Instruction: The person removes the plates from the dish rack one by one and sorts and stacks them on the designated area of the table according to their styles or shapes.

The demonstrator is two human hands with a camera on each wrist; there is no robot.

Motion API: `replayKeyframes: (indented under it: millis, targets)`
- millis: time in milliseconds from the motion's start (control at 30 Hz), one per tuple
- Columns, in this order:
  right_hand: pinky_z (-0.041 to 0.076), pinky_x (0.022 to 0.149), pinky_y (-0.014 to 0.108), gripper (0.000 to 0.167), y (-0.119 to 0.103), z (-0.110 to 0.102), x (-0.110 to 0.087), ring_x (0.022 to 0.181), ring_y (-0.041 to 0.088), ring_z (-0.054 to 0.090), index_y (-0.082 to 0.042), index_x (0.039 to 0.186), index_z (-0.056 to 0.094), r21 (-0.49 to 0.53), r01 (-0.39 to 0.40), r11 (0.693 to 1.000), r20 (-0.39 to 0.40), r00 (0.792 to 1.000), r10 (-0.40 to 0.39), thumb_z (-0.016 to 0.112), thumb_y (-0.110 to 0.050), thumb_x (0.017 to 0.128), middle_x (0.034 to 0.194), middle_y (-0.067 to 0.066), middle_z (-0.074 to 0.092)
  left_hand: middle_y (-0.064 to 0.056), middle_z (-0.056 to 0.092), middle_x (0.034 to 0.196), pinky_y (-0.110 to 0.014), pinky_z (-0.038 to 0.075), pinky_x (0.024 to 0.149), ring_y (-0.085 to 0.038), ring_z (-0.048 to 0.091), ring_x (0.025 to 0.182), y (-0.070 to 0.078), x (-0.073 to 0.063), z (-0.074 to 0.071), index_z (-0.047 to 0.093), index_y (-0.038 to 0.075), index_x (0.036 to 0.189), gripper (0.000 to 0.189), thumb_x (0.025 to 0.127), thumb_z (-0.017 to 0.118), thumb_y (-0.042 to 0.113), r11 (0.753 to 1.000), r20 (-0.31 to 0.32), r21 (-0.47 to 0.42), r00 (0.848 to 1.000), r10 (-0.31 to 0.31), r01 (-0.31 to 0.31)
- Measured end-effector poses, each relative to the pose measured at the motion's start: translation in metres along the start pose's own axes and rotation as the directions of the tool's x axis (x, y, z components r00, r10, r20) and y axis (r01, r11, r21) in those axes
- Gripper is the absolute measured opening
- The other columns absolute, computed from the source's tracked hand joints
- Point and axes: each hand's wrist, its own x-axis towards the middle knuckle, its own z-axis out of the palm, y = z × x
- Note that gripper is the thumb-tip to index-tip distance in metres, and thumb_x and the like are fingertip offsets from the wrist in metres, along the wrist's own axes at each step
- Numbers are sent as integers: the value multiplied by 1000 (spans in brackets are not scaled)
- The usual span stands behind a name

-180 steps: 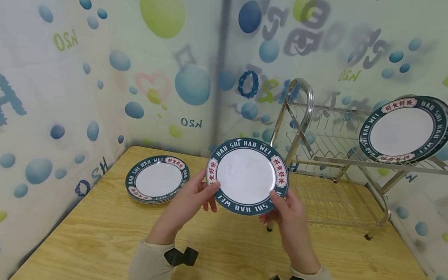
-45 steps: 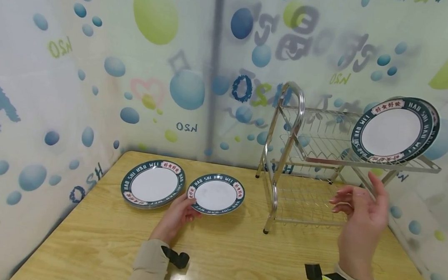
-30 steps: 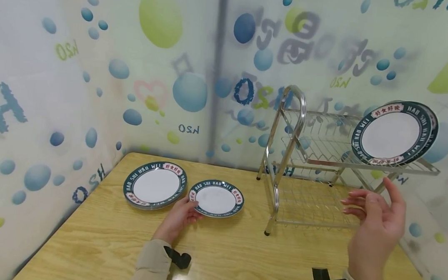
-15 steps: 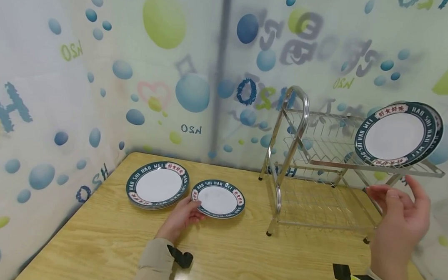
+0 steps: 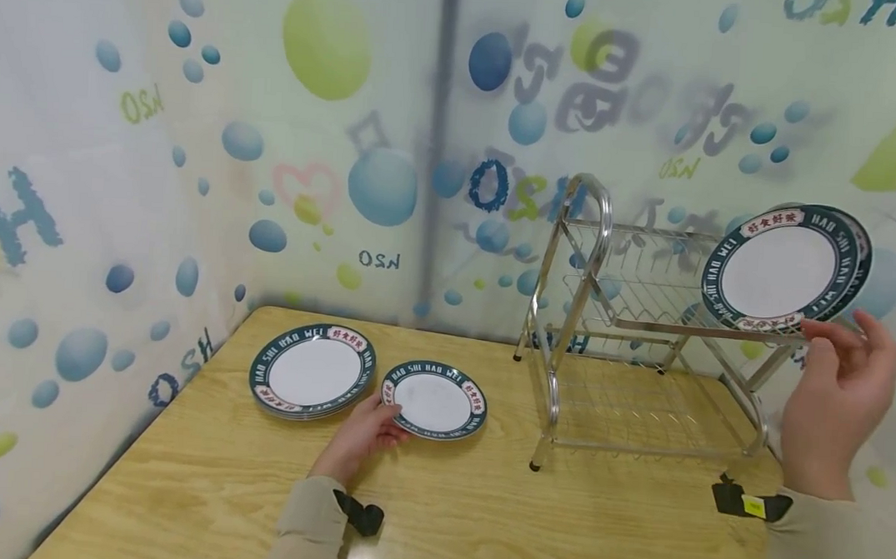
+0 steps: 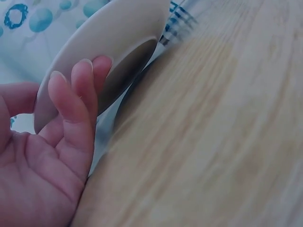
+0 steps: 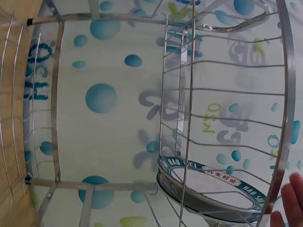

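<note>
From where I stand, the person's left grip (image 5: 362,434) pinches the near left rim of a small round white plate with a dark green, lettered border (image 5: 433,401), thumb on top and fingers curled beneath; the plate sits just beyond and to the right of that grip, tilted, its underside showing in the left wrist view. Just behind the same grip, a stack of larger round white plates with matching green borders (image 5: 312,365) lies on the pale wood-grain bench (image 5: 483,514). The right grip (image 5: 840,405) is relaxed, fingers loosely bent around nothing. To its left stands a two-tier silver metal wire rack (image 5: 664,326), and just above its fingertips green-bordered round white plates (image 5: 779,273) lean on the upper tier; whether they touch I can't tell.
</note>
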Motion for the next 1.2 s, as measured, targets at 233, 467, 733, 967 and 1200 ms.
replayKeyframes:
  millis: [233, 467, 733, 967, 1200]
  targets:
    - [25, 96, 21, 47, 5, -3, 23, 123, 7, 30, -36, 136, 18, -302, -27, 953, 14, 999, 32, 31, -23, 93, 130, -12, 40, -16, 61, 87, -28, 48, 60, -24, 60, 72, -1, 3, 5, 24, 5, 138, 51, 92, 44, 17, 999, -67, 16, 997, -27, 28]
    - [31, 89, 30, 54, 7, 0, 38, 118, 19, 35, -30, 140, 16, -438, -20, 899, 32, 999, 37, 32, -23, 90, 136, 0, 35, -15, 61, 81, -28, 48, 58, -21, 60, 67, -3, 4, 8, 22, 2, 138, 53, 92, 44, 14, 999, -88, 24, 996, -21, 23]
    - [12, 100, 50, 54, 10, 1, 53, 115, 36, 37, -12, 141, 23, -513, 59, 856, 110, 994, -2, 31, -19, 88, 124, 19, 42, -15, 60, 83, -30, 49, 60, -22, 61, 69, -1, 2, 7, 26, 4, 136, 50, 92, 44, 16, 999, -89, 47, 996, -9, 13]
    - [19, 93, 58, 54, 8, 0, 63, 110, 44, 34, 3, 138, 23, -607, 152, 780, 232, 973, -10, 30, -19, 89, 118, 29, 40, -14, 60, 80, -29, 48, 58, -22, 60, 67, -2, 3, 6, 30, 3, 133, 45, 92, 44, 15, 998, -95, 61, 995, -2, 7]
    - [25, 87, 59, 44, 4, -3, 68, 98, 45, 45, 6, 125, 43, -666, 258, 700, 264, 959, -102, 31, -19, 90, 107, 29, 52, -13, 62, 80, -29, 48, 57, -20, 60, 65, -2, 4, 6, 27, 4, 136, 50, 92, 47, 18, 995, -93, 98, 995, -18, 28]
